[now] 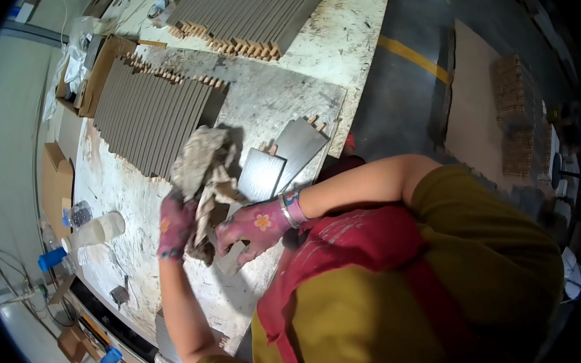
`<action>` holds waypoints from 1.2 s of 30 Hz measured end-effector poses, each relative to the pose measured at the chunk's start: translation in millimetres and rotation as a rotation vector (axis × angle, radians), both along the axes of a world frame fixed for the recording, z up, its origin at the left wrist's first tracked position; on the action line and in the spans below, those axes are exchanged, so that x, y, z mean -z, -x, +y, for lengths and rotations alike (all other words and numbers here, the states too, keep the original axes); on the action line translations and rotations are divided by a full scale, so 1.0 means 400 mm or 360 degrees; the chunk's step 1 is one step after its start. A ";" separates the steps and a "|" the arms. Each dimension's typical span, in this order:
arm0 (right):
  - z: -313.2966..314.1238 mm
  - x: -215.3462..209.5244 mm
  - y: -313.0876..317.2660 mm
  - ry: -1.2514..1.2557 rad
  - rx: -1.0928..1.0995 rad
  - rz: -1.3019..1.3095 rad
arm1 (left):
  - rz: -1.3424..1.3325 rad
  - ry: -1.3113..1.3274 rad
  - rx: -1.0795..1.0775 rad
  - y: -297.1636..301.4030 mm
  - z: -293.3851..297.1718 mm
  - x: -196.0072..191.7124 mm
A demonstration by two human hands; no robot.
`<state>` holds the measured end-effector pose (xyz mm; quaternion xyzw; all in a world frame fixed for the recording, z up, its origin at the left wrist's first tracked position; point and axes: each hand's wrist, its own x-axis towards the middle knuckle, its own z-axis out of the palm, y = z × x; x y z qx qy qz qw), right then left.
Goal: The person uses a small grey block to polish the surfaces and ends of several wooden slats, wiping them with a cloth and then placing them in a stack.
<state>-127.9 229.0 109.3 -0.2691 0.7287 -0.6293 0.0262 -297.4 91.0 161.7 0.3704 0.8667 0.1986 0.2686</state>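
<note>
Plainly, your pale, stained worktable [359,12] spreads across most of the view, bearing a flat grey sheet [257,102]. Left of the sheet's bare stretch runs the nearer row of grey plates [156,117], packed face to face with copper-coloured tabs along the far ends; a second row [243,14] lies beyond. Just right of your cloth [200,158], a crumpled, stained beige one, two loose plates [262,173] lie flat and overlapping, their tabs pointing away from you. Your right hand [260,226], in a pink flowered glove, is near the cloth's lower end, its fingers bent with a gap beside the thumb; you cannot tell whether they hold anything. Your left hand [178,224], gloved alike, has its fingers closed on the cloth's left side. Farther left lies a translucent bottle [96,231], and nearer you a small dark block [118,294].
</note>
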 end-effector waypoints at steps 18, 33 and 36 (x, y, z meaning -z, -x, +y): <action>-0.051 0.082 0.015 0.0067 0.0236 0.0217 | 0.0037 0.0010 0.1424 -0.216 0.544 0.063; -0.007 0.011 0.012 0.0086 0.0111 0.0050 | 0.0424 -0.0710 0.0658 -0.108 0.487 0.001; 0.009 0.037 0.021 0.0092 0.0265 0.0321 | -0.0265 -0.0136 -0.0325 -0.107 0.414 -0.158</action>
